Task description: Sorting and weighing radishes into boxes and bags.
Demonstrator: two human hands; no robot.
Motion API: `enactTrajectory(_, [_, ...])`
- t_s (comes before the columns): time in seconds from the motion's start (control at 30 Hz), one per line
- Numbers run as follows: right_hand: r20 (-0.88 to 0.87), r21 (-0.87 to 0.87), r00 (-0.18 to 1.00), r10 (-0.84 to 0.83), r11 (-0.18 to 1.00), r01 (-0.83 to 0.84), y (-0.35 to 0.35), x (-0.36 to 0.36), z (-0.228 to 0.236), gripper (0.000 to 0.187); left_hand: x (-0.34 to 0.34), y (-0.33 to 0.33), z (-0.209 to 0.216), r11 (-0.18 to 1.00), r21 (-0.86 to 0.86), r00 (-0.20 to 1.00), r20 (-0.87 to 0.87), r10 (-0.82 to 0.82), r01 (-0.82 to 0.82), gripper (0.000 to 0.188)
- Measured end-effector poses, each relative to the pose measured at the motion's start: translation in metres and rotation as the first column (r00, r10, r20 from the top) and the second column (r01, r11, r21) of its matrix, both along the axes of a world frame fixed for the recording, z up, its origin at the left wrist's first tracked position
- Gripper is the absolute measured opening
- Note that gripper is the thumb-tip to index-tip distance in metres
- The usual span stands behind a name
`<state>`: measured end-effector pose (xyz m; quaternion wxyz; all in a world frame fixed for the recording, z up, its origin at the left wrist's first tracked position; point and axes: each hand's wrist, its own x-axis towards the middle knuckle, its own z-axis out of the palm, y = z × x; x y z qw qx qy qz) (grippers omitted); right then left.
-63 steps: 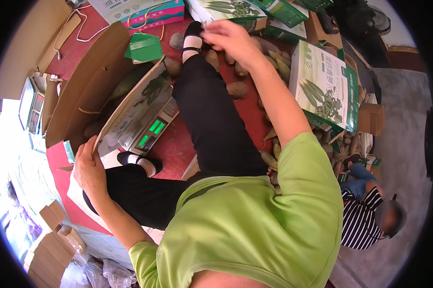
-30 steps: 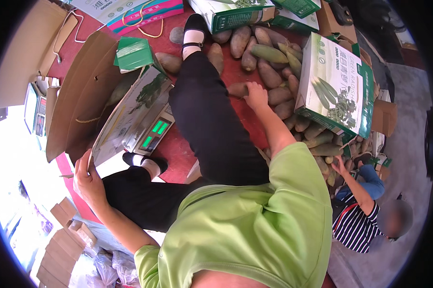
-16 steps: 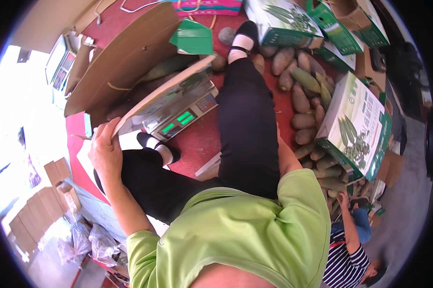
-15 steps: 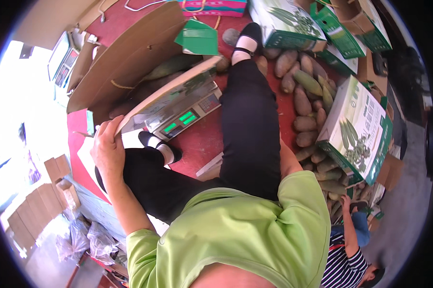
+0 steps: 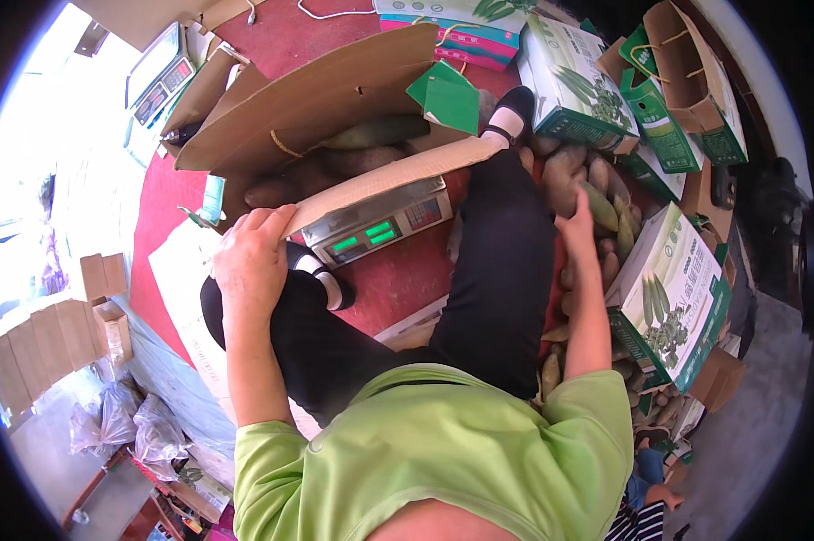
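My left hand (image 5: 252, 257) is closed on the near wall edge of an open cardboard box (image 5: 326, 101), thumb side against the rim. Inside the box lie a greenish radish (image 5: 375, 132) and several darker, soil-brown ones (image 5: 285, 185). The box rests on a digital scale (image 5: 375, 233) with a lit green display. On my right, my right hand (image 5: 576, 225) reaches into a heap of radishes (image 5: 565, 171), fingers apart. It is against or just beside a green radish (image 5: 598, 207); contact is hard to make out.
A printed white-and-green carton (image 5: 668, 298) stands right of the heap, with another (image 5: 578, 86) beyond it. Open gift boxes (image 5: 686, 81) stand at the far right. A second scale (image 5: 159, 77) is at the far left. Plastic bags (image 5: 159, 433) lie lower left, and another person's hand (image 5: 664, 496) shows lower right.
My right hand has come out from behind my leg and reached forward to the radish heap. My left hand still holds the box edge. The view has shifted, and the other person has moved lower.
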<state>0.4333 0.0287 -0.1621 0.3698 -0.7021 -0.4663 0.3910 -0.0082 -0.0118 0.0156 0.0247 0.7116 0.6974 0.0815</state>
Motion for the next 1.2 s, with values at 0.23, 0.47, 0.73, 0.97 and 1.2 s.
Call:
enactTrajectory(0.23, [0.191,0.334,0.913,0.36,0.851,-0.405,0.07,-0.08,0.176,0.079,-0.002,0.0,0.003,0.998,0.006,0.998,-0.018,-0.065,0.065,0.028])
enactTrajectory(0.47, [0.474,0.276,0.576,0.666,0.509,-0.815,0.103,-0.19,0.208,0.071,-0.005,-0.002,0.002,0.996,0.006,0.995,-0.033,-0.091,0.091,0.026])
enactTrajectory(0.73, [0.585,-0.339,0.042,0.81,0.291,-0.895,0.131,-0.285,0.168,0.07,-0.007,-0.003,0.0,0.993,0.02,0.993,-0.025,-0.114,0.114,0.025])
enactTrajectory(0.97, [0.567,-0.277,0.088,0.819,0.29,-0.916,0.132,-0.339,0.126,0.062,-0.008,0.002,-0.001,0.993,-0.042,0.993,0.009,-0.114,0.115,0.032])
enactTrajectory(1.2, [0.45,0.085,0.302,0.84,0.296,-0.951,0.152,-0.296,0.147,0.037,-0.008,0.003,-0.004,0.993,0.005,0.993,-0.02,-0.117,0.118,0.029])
